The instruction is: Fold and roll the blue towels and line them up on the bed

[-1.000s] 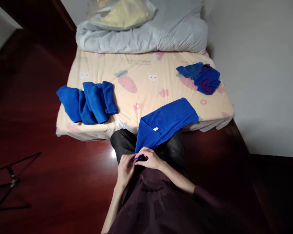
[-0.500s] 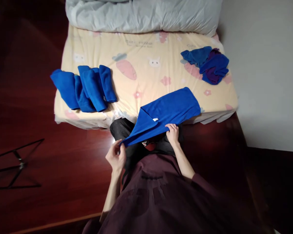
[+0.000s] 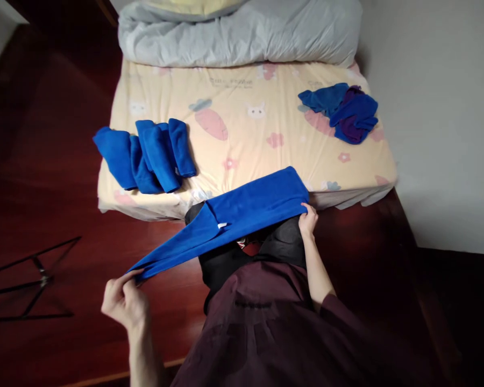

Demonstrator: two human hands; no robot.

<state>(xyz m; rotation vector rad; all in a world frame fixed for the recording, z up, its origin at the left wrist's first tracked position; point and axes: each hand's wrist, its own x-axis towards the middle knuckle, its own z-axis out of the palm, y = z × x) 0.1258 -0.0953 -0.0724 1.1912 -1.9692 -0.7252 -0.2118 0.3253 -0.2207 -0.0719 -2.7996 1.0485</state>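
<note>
Left hand (image 3: 123,300) closed in a pinch on one end of a blue towel (image 3: 242,209), low and out to the person's left, above the dark red wooden floor (image 3: 64,215). Right hand (image 3: 307,220) closed on the opposite end, fingers curled over the edge, just off the near edge of the mattress (image 3: 246,140). Towel stretched in a long, folded band between the two hands, sloping down from the right hand to the left, crossing above the dark trousers (image 3: 274,247) at the knees. Small white label (image 3: 222,226) showing on the band, roughly midway between the hands, a little nearer the left. Far edge of the towel by the right hand seemingly resting on the mattress edge, though hard to tell whether touching or just above.

Beyond the left hand, up on the mattress: a row of folded blue towels (image 3: 145,156), lying side by side and overlapping. Beyond the right hand and further to its right, near the wall (image 3: 439,107): a loose heap of blue and purple cloths (image 3: 344,113), well apart from the held towel. At the far end of the mattress, a bunched grey duvet (image 3: 242,32). Out past the left hand on the floor, a thin black metal stand (image 3: 28,285). Below both hands, a dark maroon garment (image 3: 274,328) on the person's body.
</note>
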